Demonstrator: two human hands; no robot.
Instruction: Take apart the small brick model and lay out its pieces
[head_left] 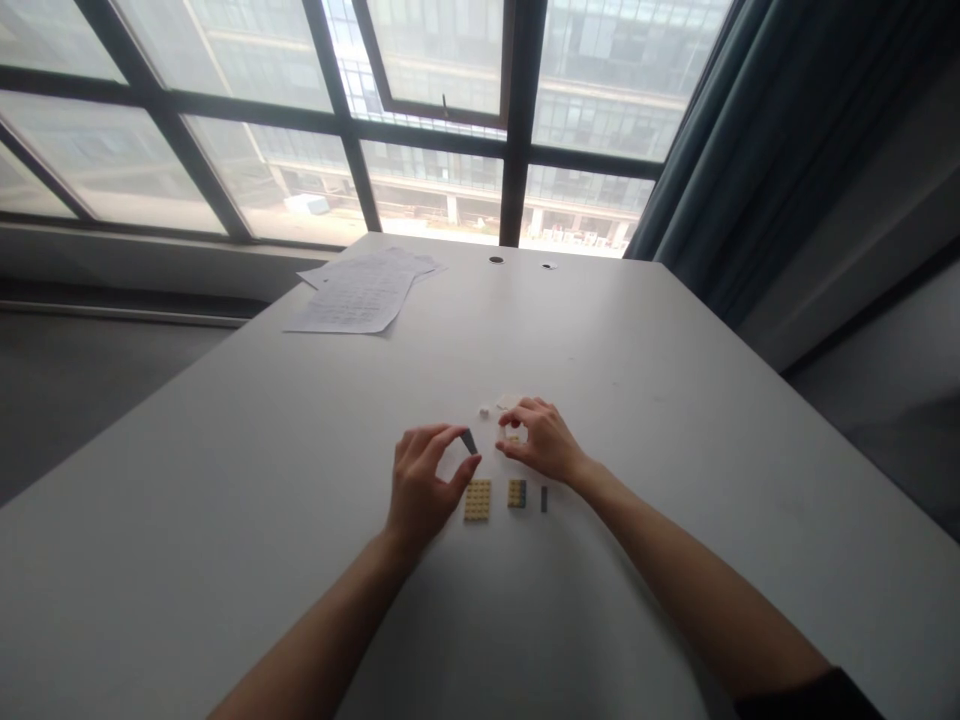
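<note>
My left hand [427, 480] pinches a dark grey toy brick piece [469, 441] between thumb and forefinger, above the table. My right hand [544, 440] is curled, thumb and fingertips around what looks like a small white piece [501, 432], blurred against the white tabletop. Below the hands lie a tan studded plate [478, 500], a smaller tan and grey studded piece [517, 494] and a narrow dark grey strip [544, 499]. Just past the fingers sits a small white piece [484, 412]. More white and tan bits are partly hidden behind my right hand.
The white table [300, 560] reaches to the window. Printed paper sheets [356, 295] lie at its far left. Two round cable holes are near the far edge, one of them the dark hole [496, 260]. A blue-grey curtain [720, 170] hangs at the right.
</note>
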